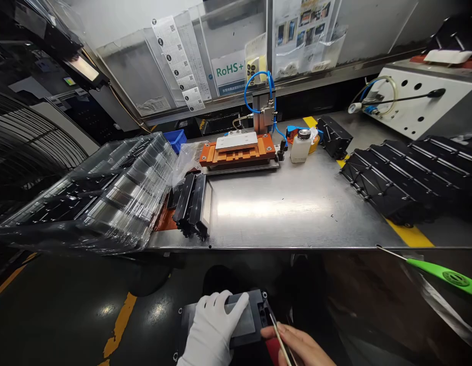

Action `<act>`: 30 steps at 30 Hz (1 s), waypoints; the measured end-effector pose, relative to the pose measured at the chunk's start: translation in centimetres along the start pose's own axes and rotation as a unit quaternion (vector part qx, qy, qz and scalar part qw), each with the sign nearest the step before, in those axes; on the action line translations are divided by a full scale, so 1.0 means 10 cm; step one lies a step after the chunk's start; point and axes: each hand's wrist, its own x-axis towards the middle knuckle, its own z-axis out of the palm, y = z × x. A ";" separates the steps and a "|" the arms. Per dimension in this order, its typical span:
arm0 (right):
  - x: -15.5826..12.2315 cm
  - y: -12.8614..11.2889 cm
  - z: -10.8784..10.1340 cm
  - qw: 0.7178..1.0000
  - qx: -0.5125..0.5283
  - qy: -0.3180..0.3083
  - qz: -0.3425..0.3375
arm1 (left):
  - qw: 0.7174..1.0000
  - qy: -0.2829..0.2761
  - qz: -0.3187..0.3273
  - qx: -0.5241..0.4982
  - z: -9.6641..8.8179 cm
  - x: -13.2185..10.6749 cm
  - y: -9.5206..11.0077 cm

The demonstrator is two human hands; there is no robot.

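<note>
My left hand (216,325), in a white glove, grips a black plastic part (256,301) over the floor, in front of the bench edge. The part is flat and rectangular, with a grey panel (246,323) on its face and small metal rings at its corners. Its fingers lie across the panel, hiding much of it. My bare right hand (297,343) is closed around a thin, pen-like tool (278,335). The tool's dark tip is at the right end of the part, near a corner ring; whether it touches, I cannot tell. Its exact kind is unclear.
Several black parts (192,203) stand on the metal bench (282,203), beside stacked clear trays (133,203). Behind them sits an orange press fixture (239,152) with blue hoses, near a white bottle (300,146). More black parts (407,178) line the right. A green-handled tool (445,274) juts in at right.
</note>
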 end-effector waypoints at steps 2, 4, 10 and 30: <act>-0.05 -0.12 -0.13 0.980 -0.167 0.032 -0.100 | 0.999 -0.023 0.006 -0.028 0.00 0.00 -0.02; -0.10 -0.21 -0.26 0.891 -0.387 0.096 -0.218 | 0.998 -0.038 0.006 -0.044 0.01 0.00 -0.03; -0.15 -0.30 -0.41 0.633 -0.630 0.151 -0.423 | 0.998 -0.053 0.013 -0.027 -0.07 0.00 -0.02; -0.04 -0.54 -0.45 0.547 -0.687 0.076 -0.472 | 0.976 -0.139 0.166 0.019 -0.50 0.17 -0.07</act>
